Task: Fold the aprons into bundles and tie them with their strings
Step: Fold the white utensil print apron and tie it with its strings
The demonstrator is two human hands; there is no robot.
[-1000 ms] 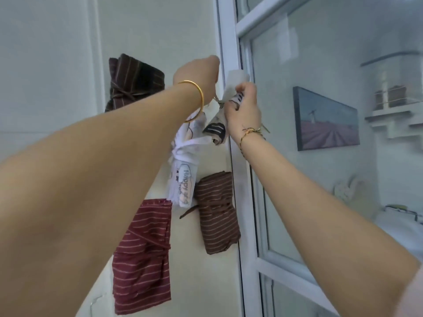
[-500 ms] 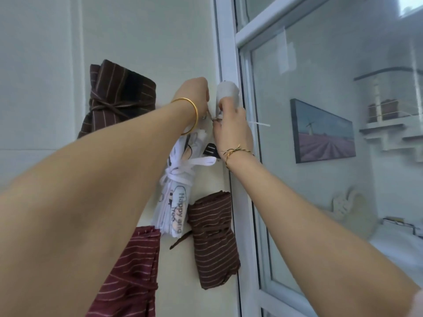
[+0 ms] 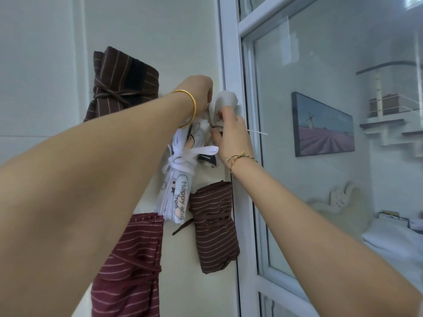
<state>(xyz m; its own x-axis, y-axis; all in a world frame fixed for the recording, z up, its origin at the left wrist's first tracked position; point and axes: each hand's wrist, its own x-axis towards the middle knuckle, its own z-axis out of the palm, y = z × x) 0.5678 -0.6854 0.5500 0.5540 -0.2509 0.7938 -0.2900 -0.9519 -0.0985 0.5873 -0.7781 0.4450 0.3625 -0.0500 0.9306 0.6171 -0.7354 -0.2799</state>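
Note:
A white apron bundle (image 3: 180, 193), printed "Happy and free" and tied with its white strings, hangs against the wall between my arms. My left hand (image 3: 199, 94) is above it with fingers curled, pinching a thin loop at the bundle's top. My right hand (image 3: 231, 133) grips the bundle's upper end just below a pale grey hook (image 3: 226, 99) beside the door frame. Three other tied bundles hang on the wall: a dark brown striped one (image 3: 121, 85) at upper left, a brown striped one (image 3: 212, 227) lower right, and a maroon striped one (image 3: 130, 266) lower left.
A white door frame (image 3: 231, 53) with glass panes runs down just right of the hook. Through the glass I see a framed picture (image 3: 322, 126) and a shelf (image 3: 389, 122). Bare wall lies left of the bundles.
Both hands have brought the top of the white bundle in to the grey hook by the door frame. The bundle now hangs straighter down the wall.

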